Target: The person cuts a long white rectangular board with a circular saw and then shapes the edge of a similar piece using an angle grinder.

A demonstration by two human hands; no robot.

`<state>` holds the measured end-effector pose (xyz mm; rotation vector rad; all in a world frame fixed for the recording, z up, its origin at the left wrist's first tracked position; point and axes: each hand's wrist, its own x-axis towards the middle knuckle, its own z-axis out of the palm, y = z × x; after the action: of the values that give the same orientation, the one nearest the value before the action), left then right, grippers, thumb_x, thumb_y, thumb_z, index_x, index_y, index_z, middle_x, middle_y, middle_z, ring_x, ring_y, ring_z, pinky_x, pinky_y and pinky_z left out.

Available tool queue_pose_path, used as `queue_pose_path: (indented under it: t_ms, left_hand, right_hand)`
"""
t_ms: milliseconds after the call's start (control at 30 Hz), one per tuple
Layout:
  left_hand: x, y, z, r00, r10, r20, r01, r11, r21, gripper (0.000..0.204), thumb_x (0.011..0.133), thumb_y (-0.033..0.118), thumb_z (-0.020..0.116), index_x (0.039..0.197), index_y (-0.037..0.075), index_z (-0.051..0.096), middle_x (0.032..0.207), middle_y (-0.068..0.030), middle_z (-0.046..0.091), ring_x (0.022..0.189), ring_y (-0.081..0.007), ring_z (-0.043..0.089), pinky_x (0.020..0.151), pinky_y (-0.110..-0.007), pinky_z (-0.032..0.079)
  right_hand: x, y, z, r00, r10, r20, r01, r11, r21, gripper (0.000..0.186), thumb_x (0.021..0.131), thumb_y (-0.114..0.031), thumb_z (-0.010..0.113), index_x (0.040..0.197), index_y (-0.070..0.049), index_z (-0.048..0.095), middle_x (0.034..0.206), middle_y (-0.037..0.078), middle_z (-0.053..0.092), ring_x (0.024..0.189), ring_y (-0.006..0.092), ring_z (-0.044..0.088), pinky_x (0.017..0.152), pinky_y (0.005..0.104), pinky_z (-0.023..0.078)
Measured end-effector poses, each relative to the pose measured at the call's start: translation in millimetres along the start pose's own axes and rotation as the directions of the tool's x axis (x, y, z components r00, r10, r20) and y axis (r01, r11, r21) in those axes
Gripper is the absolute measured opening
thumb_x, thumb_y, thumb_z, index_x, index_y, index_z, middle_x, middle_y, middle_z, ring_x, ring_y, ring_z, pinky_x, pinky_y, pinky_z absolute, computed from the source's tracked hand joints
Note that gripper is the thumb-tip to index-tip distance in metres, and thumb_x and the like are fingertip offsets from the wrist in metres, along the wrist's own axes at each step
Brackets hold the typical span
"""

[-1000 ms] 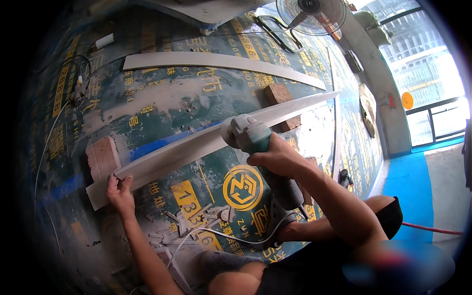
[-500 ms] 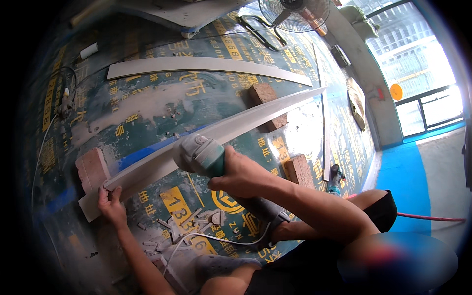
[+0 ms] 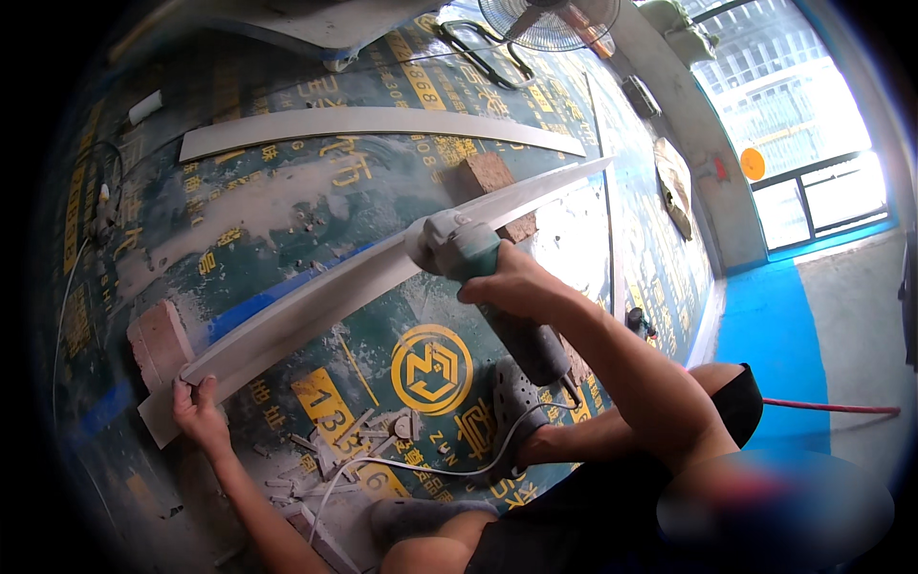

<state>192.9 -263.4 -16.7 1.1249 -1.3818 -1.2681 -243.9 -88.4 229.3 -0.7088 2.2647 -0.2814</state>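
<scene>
A long pale strip (image 3: 316, 311), like a cut tile or board with a raised edge, lies slantwise across bricks. At its lower left end, my left hand (image 3: 203, 421) grips the edge with thumb and fingers. Wrapped round a green and grey angle grinder (image 3: 462, 247), my right hand (image 3: 516, 280) holds the tool's head against the upper edge of the strip, near its middle. The grinder's dark body points down toward my foot, and its disc is hidden. Under the strip are a reddish brick (image 3: 160, 344) at the left and another brick (image 3: 486, 177) farther along.
A second pale strip (image 3: 382, 121) lies beyond. Broken offcuts (image 3: 354, 445) and the grinder's white cord (image 3: 430, 468) are near my feet. A standing fan (image 3: 550, 21), a wheeled board (image 3: 316, 24) and another power tool (image 3: 639, 323) sit around the printed floor sheeting.
My right hand has slid the grinder along the strip, away from my left hand toward the far right. My left hand keeps its grip on the strip's end. The view has shifted slightly.
</scene>
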Motion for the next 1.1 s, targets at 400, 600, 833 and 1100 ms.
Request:
queue_pose_path:
  t_ms: [400,600,833,1100]
  left_hand:
    - [2,-1,-8,1.0,0.005,-0.026,-0.005,1.0,-0.007,0.03,0.088,-0.003,0.069,0.117,-0.005,0.062,0.108,-0.0051,0.067,0.099,-0.0136,0.061,0.094,-0.028,0.046]
    - [12,49,6,0.987,-0.079,0.139,0.072,0.996,0.054,0.032,0.083,-0.009,0.066,0.113,-0.001,0.059,0.1,-0.0044,0.065,0.095,-0.0135,0.06,0.09,-0.028,0.046]
    - [6,81,4,0.95,-0.258,0.175,0.198,0.934,0.298,0.037,0.076,-0.013,0.066,0.109,0.0,0.058,0.097,-0.0057,0.065,0.09,-0.0139,0.061,0.084,-0.029,0.049]
    - [-42,86,2,0.902,-0.413,0.128,0.392,0.906,0.16,0.043,0.078,-0.014,0.06,0.119,-0.003,0.057,0.107,-0.0081,0.068,0.097,-0.0159,0.064,0.088,-0.029,0.048]
  right_hand:
    - [11,15,-43,0.995,0.056,-0.083,-0.042,0.986,0.162,0.05,0.071,-0.022,0.08,0.111,0.002,0.062,0.094,0.012,0.065,0.083,0.0218,0.063,0.077,0.0344,0.051]
    - [26,14,-104,0.975,0.025,-0.22,0.013,0.985,0.171,0.045,0.069,-0.027,0.081,0.1,0.002,0.065,0.084,0.011,0.064,0.069,0.0208,0.064,0.063,0.0354,0.054]
    - [35,31,-183,0.99,0.052,-0.13,-0.049,0.998,0.028,0.049,0.071,-0.025,0.081,0.109,0.001,0.064,0.093,0.012,0.064,0.081,0.0215,0.065,0.072,0.0377,0.053]
    - [-20,110,-132,0.991,-0.12,-0.062,0.134,0.895,0.425,0.059,0.073,-0.02,0.078,0.123,0.002,0.055,0.101,0.008,0.064,0.094,0.0171,0.061,0.087,0.0313,0.049]
